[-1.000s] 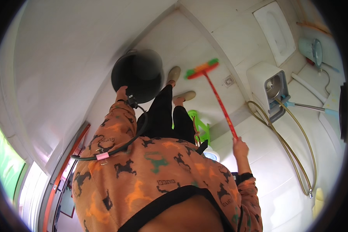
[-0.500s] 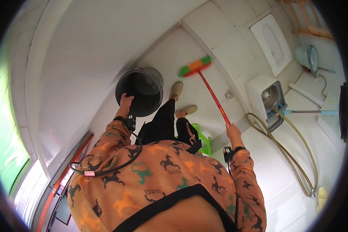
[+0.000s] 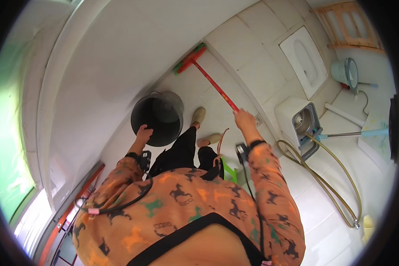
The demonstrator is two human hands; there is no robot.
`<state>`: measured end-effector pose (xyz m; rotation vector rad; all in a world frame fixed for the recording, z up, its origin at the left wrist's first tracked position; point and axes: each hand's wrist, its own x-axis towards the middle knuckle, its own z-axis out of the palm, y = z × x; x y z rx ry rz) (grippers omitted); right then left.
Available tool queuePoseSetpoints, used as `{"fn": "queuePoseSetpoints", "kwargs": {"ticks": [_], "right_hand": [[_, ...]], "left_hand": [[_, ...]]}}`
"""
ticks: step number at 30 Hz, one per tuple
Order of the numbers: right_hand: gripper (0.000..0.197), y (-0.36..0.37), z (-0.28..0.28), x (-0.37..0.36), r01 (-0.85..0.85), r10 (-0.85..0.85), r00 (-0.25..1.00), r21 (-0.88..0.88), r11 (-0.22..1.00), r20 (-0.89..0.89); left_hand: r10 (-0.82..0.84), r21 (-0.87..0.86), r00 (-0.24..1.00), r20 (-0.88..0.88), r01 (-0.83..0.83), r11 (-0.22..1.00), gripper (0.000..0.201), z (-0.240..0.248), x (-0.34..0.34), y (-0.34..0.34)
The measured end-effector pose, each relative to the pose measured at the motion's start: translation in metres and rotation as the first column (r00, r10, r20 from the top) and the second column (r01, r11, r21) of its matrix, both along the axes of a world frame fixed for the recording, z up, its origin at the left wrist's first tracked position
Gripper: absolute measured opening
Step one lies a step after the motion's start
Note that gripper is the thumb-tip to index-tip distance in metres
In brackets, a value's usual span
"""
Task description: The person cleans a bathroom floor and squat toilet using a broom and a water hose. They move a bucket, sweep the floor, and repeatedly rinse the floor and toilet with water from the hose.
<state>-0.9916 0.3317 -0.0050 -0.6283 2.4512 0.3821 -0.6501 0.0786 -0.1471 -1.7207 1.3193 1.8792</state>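
My left hand point(image 3: 143, 134) is closed on the near rim of a large dark grey bucket point(image 3: 176, 102). The bucket tilts, its mouth turned toward me and nothing visible inside. My right hand point(image 3: 245, 120) grips the red handle of a broom point(image 3: 213, 83), stretched out ahead of me. The broom's red head lies in the far corner of the floor strip, and its green bristles are against the foot of the white wall. My feet, in beige shoes, stand between the bucket and the broom handle.
To the right is a raised tiled step with a squat toilet point(image 3: 307, 62). A mop bucket with spinner point(image 3: 299, 119), a looped hose point(image 3: 321, 177) and a light blue basin point(image 3: 345, 73) stand there. Behind my legs is a green plastic stool point(image 3: 229, 170). A floor drain point(image 3: 258, 119) lies near my right hand.
The broom head has swung away and left from the middle of the floor to the far corner by the wall. My right hand reached forward and left. My left hand stays on the bucket.
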Motion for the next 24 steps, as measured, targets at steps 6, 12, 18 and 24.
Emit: {"fn": "queuePoseSetpoints", "kwargs": {"ticks": [6,12,18,24], "right_hand": [[0.043,0.098,0.006,-0.001,0.029,-0.067,0.982,0.209,0.977,0.174],[0.050,0.179,0.130,0.052,0.241,-0.318,0.944,0.479,0.844,0.087],[0.047,0.144,0.228,0.064,0.274,-0.297,0.954,0.296,0.915,0.034],[0.045,0.134,0.138,0.010,0.315,-0.312,0.947,0.029,0.949,-0.075]], "left_hand": [[0.081,-0.030,0.997,-0.006,-0.082,0.996,0.046,0.022,0.003,-0.014],[-0.037,0.038,0.978,0.204,0.030,0.999,0.032,0.016,0.015,-0.017],[-0.175,0.127,0.984,-0.026,0.177,0.976,0.018,0.006,-0.042,-0.017],[-0.235,-0.117,0.956,-0.175,0.217,0.969,0.024,0.071,-0.137,-0.002]]}}
